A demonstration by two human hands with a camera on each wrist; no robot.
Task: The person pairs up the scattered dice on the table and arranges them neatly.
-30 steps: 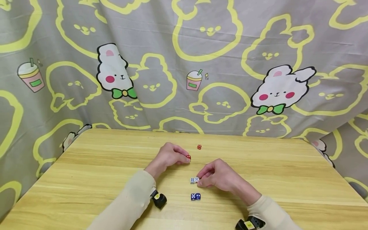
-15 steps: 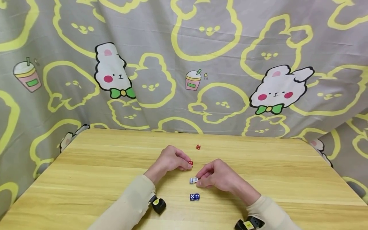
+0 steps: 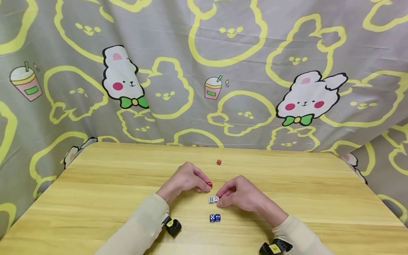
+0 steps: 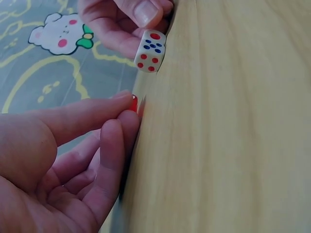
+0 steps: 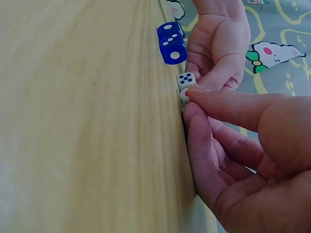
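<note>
My left hand point(image 3: 188, 177) pinches a red die point(image 3: 209, 185) between thumb and forefinger, close over the wooden table. In the left wrist view just a sliver of that die shows past the fingertips. My right hand point(image 3: 237, 193) pinches the right one of two white dice point(image 3: 216, 199), which stand side by side. The left white die point(image 5: 186, 80) shows five blue pips in the right wrist view. Nearer to me, two blue dice point(image 3: 215, 217) sit together on the table. A second red die point(image 3: 219, 162) lies alone toward the back.
The wooden table point(image 3: 111, 191) ends at a grey curtain point(image 3: 178, 42) with yellow outlines and cartoon rabbits. Black wrist cameras point(image 3: 173, 226) hang under both sleeves. The dice stand in a rough line down the table's middle, between the two forearms.
My left hand has brought its red die nearer to me, toward the white dice. The right hand keeps its pinch at the white die. The blue dice and far red die stay put.
</note>
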